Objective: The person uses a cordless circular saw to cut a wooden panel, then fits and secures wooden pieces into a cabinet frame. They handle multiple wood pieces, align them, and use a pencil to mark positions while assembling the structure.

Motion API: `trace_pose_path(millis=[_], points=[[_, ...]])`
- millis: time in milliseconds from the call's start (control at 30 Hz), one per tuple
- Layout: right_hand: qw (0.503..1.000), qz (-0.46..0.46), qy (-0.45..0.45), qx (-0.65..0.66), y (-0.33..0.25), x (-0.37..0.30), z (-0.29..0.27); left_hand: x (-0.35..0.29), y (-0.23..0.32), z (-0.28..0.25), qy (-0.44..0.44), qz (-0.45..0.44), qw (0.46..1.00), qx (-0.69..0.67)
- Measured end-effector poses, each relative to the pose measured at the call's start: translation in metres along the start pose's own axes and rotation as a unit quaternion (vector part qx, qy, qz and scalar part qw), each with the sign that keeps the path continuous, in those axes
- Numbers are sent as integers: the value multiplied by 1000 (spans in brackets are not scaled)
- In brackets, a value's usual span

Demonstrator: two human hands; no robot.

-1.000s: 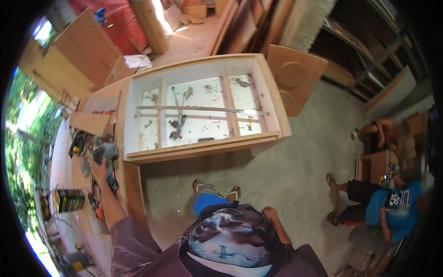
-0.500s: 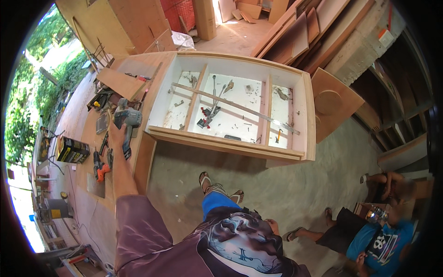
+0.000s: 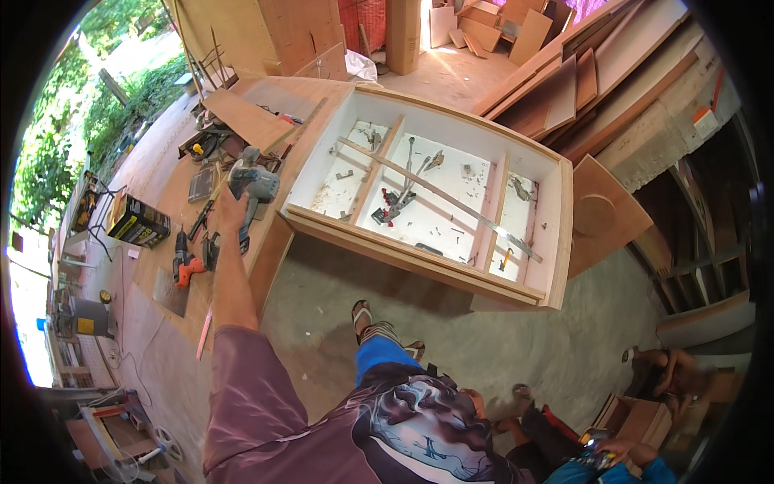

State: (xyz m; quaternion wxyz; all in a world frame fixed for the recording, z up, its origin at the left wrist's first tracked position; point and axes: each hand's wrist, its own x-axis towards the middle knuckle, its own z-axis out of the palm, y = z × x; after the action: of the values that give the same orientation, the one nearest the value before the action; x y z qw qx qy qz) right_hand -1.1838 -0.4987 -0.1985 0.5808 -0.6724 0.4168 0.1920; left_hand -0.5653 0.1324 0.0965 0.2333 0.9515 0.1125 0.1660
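Note:
My left arm reaches over the workbench (image 3: 173,250) at left. There my left hand (image 3: 233,213) is closed at the near side of a grey-green power tool (image 3: 256,184) standing on the bench; its exact kind is unclear and the fingertips are partly hidden. An orange and black cordless drill (image 3: 189,268) lies just left of my wrist. Beyond it stands a black and yellow box (image 3: 139,219). My right hand (image 3: 474,402) hangs low beside my shirt, its fingers mostly hidden.
A white-lined wooden cabinet frame (image 3: 419,252) lies open side up, holding a metal straightedge (image 3: 439,198), red-ended clamps (image 3: 395,206) and debris. Boards (image 3: 564,89) lean at back right. Two people sit low at right, one in a blue shirt (image 3: 653,472).
My view has swung, so the bench and cabinet appear farther right. My left hand stays at the power tool. At lower right, the person in blue sits lower in the picture.

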Motion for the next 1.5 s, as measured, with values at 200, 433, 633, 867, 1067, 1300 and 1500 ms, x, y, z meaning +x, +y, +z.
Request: trace_pose_path(millis=[200,433,633,867,1067,1300,1500], points=[[1000,17,7,-2,16,3,-2,-1,1,1,5,-13,1000,9],[999,31,9,34,2,-1,12,-1,3,-2,1,-5,1000,-22],[999,23,-5,31,0,12,17,3,-2,4,9,-2,999,-33],[995,85,35,42,-2,16,18,-1,3,-3,-5,-29,999,-26],[996,79,26,25,8,27,17,-1,5,-3,-9,-37,998,-40],[999,45,0,18,-32,5,24,4,-8,3,15,-9,999,38],[947,-302,66,87,-333,-125,-49,7,-11,1,-35,-16,999,10]])
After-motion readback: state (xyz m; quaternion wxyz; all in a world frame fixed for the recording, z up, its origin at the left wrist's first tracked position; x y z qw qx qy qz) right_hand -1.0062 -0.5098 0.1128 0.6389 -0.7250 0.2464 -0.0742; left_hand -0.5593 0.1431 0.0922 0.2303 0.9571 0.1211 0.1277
